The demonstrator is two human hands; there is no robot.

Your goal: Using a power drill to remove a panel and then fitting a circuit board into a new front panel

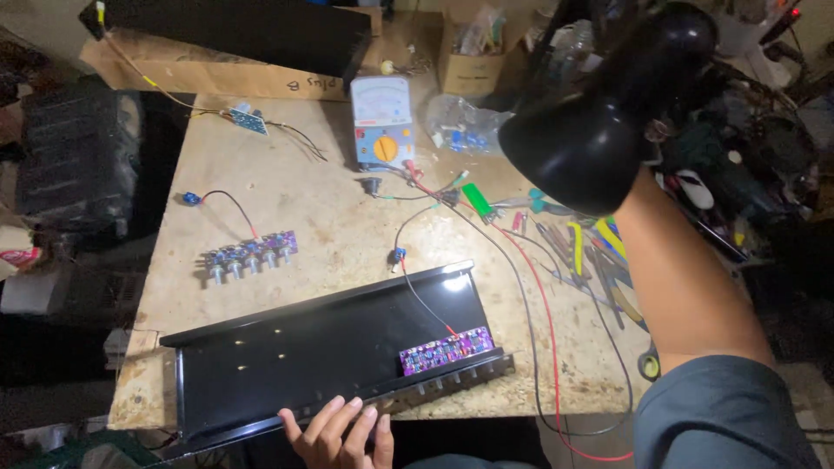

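Your worn wooden workbench (330, 226) fills most of the view; across its near edge lies the long black metal chassis (321, 347), tilted a little, its open tray facing up and its front lip with a row of holes toward you; behind it at the far edge sits a flat black box (252, 35) on a brown cardboard carton (200, 74); your right arm, in a grey-blue sleeve (721, 417), reaches up to the black lamp shade (608, 113) at the upper right, but the shade hides your right hand, so I cannot tell whether it is gripping; your left hand (340, 434) rests with its fingers spread flat on the chassis's front lip, holding nothing; a pale analogue multimeter (382, 122) with an orange dial stands at the middle of the bench; a heap of pliers and screwdrivers (582, 252) lies to the right, just under your forearm; a purple circuit board (446, 350) sits inside the chassis against the front lip, with a red and black wire running up from it; a second board with a row of knobs (250, 254) lies well apart to the left; a small blue board (248, 120) rests near the carton.
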